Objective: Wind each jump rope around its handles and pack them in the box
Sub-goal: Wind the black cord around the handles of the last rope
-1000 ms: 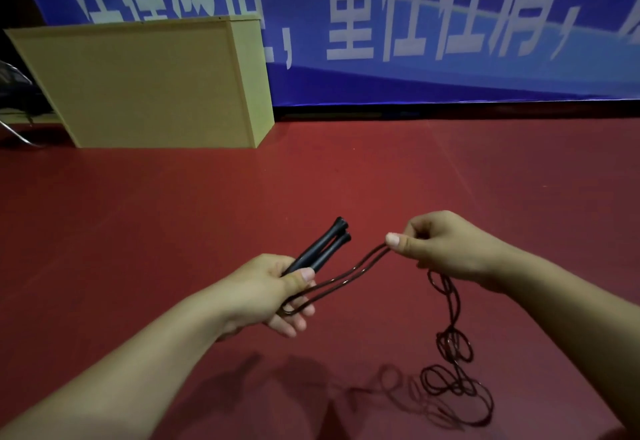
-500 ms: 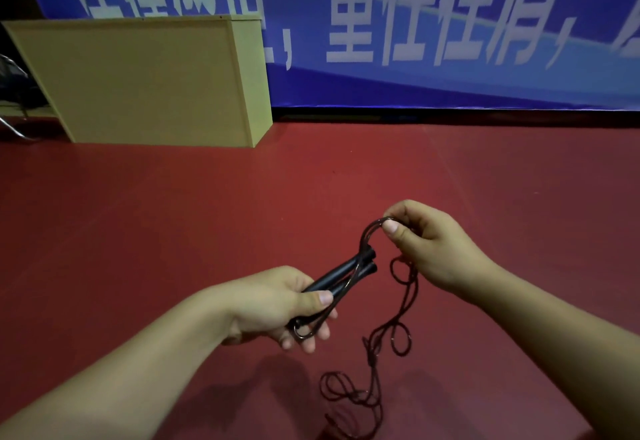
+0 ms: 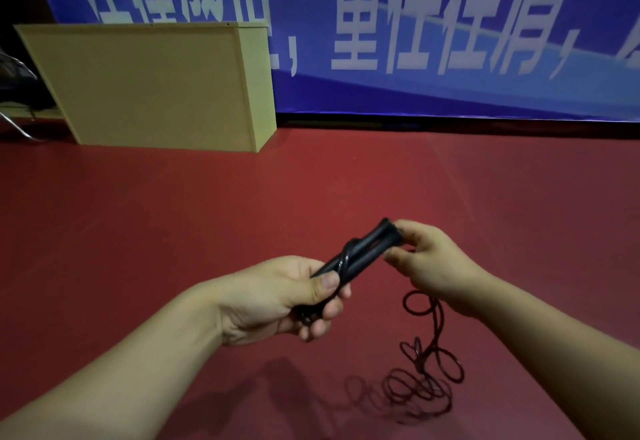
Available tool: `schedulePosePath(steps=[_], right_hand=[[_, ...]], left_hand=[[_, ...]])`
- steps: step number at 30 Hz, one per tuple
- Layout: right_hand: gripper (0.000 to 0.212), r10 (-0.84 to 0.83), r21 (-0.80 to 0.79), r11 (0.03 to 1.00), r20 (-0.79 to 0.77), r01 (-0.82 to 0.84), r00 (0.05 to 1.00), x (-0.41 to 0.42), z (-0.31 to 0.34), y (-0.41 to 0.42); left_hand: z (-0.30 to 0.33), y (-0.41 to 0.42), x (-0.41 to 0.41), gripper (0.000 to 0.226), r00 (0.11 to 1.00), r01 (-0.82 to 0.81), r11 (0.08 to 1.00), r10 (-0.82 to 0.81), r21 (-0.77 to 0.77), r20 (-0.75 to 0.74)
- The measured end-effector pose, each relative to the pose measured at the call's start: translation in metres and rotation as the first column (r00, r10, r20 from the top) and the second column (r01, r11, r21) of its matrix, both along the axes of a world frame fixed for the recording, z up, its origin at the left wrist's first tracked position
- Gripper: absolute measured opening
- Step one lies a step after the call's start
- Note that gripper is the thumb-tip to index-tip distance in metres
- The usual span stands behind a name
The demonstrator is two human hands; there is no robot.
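My left hand (image 3: 277, 296) grips the lower ends of two black jump rope handles (image 3: 360, 252), held side by side and pointing up to the right. A turn of the dark rope crosses the handles near their middle. My right hand (image 3: 429, 259) is at the handles' far ends, fingers curled and pinching the rope there. The rest of the rope (image 3: 429, 360) hangs down from my right hand in loose coils that reach the red floor. The tan box (image 3: 152, 86) stands at the back left, well away from both hands.
A red floor (image 3: 173, 218) spreads all around. A blue banner with white characters (image 3: 415, 24) hangs along the back wall. Dark metal chair legs (image 3: 14, 124) show at the far left beside the box.
My right hand has carried the rope over and around the handles, laying a turn on them, and now sits at their tips. The hanging coils have shifted right.
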State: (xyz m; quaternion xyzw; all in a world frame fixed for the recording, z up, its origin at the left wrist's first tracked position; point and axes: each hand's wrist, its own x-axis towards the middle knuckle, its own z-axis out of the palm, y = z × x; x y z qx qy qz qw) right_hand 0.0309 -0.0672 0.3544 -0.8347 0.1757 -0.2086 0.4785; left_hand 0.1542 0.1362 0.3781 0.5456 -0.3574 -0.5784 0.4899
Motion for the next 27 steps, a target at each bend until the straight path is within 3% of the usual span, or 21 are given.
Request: schedulePosePath(steps=[4, 8, 11, 17, 20, 23, 25, 27], right_hand=[[0.018, 0.175, 0.095, 0.983, -0.275, -0.155, 0.945, -0.005, -0.002, 0.008], [0.023, 0.283, 0.247, 0.946, -0.306, -0.212, 0.909, -0.005, 0.002, 0.017], [0.021, 0.266, 0.263, 0.947, -0.330, -0.183, 0.906, -0.005, 0.006, 0.018], [0.008, 0.180, 0.237, 0.967, -0.385, -0.091, 0.905, -0.007, 0.008, 0.012], [0.005, 0.224, 0.324, 0.941, -0.386, -0.095, 0.895, -0.009, 0.014, 0.014], [0.008, 0.266, 0.517, 0.853, -0.311, -0.073, 0.912, -0.010, 0.021, 0.017], [0.017, 0.269, 0.637, 0.768, -0.229, -0.065, 0.936, -0.012, 0.026, 0.017], [0.021, 0.288, 0.660, 0.744, -0.172, -0.106, 0.942, -0.014, 0.027, 0.016]], left_hand=[[-0.003, -0.006, 0.002, 0.019, 0.959, -0.270, 0.963, 0.271, -0.026, 0.086], [-0.010, -0.009, 0.009, 0.019, 0.852, -0.467, 0.882, 0.469, -0.069, 0.231], [-0.012, -0.010, 0.011, 0.019, 0.772, -0.514, 0.852, 0.511, -0.104, 0.378], [-0.015, -0.010, 0.014, 0.018, 0.676, -0.584, 0.804, 0.559, -0.114, 0.480], [-0.016, -0.010, 0.015, 0.017, 0.650, -0.605, 0.788, 0.573, -0.117, 0.499], [-0.017, -0.008, 0.020, 0.016, 0.603, -0.602, 0.785, 0.566, -0.145, 0.562], [-0.018, -0.006, 0.022, 0.012, 0.623, -0.567, 0.815, 0.519, -0.119, 0.585], [-0.020, -0.004, 0.021, 0.008, 0.686, -0.522, 0.852, 0.449, -0.044, 0.572]])
